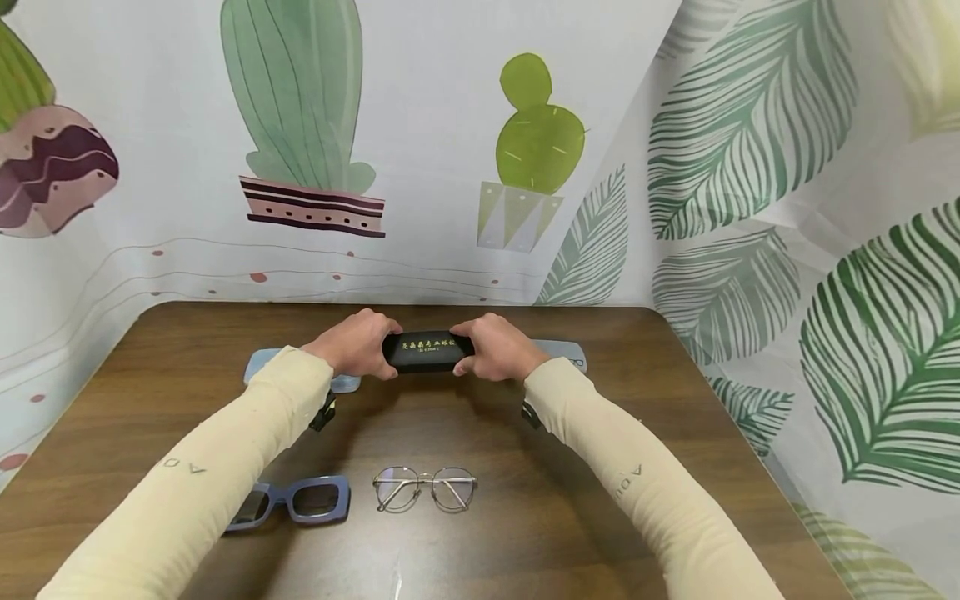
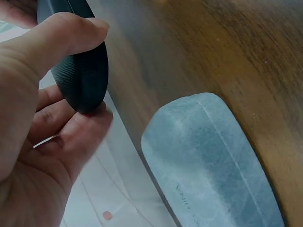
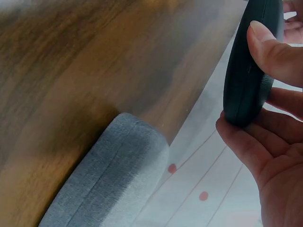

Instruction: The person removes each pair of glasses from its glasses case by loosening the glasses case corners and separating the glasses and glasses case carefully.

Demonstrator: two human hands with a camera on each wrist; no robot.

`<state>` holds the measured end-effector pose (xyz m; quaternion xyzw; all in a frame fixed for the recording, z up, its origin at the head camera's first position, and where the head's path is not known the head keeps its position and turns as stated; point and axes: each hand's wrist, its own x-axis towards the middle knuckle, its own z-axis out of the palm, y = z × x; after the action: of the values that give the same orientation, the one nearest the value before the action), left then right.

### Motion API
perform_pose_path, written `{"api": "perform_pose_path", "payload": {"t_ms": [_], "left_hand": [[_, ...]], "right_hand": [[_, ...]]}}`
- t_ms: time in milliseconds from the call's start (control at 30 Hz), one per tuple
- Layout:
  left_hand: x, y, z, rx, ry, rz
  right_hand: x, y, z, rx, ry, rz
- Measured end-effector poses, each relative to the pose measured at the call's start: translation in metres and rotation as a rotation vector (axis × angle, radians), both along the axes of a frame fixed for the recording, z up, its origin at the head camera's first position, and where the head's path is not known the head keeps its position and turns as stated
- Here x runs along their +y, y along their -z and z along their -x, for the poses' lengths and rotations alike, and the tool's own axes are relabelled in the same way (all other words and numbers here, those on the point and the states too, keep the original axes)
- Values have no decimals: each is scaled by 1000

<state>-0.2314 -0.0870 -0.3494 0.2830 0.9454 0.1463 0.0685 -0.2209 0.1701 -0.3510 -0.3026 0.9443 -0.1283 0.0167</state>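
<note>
Both hands hold a black glasses case (image 1: 427, 351) with gold lettering above the far middle of the brown table (image 1: 480, 533). My left hand (image 1: 354, 343) grips its left end (image 2: 83, 78) between thumb and fingers. My right hand (image 1: 497, 347) grips its right end (image 3: 248, 71) the same way. The case looks closed. A light blue case (image 2: 213, 161) lies on the table behind my left hand. A grey fabric case (image 3: 111, 179) lies behind my right hand.
Blue thick-framed sunglasses (image 1: 296, 502) lie near the front left of the table. Thin metal-rimmed glasses (image 1: 425, 487) lie beside them, front centre. Cloth backdrops printed with cacti and leaves (image 1: 750, 167) close off the back and the right side.
</note>
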Motion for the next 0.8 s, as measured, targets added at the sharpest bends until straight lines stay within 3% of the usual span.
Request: {"api": "perform_pose_path", "payload": {"t_ms": [333, 800], "left_hand": [[-1, 12, -1, 19, 3, 18], [1, 18, -2, -64, -33, 53]], "right_hand": [[-2, 12, 2, -31, -6, -3], [-3, 22, 3, -12, -1, -22]]}}
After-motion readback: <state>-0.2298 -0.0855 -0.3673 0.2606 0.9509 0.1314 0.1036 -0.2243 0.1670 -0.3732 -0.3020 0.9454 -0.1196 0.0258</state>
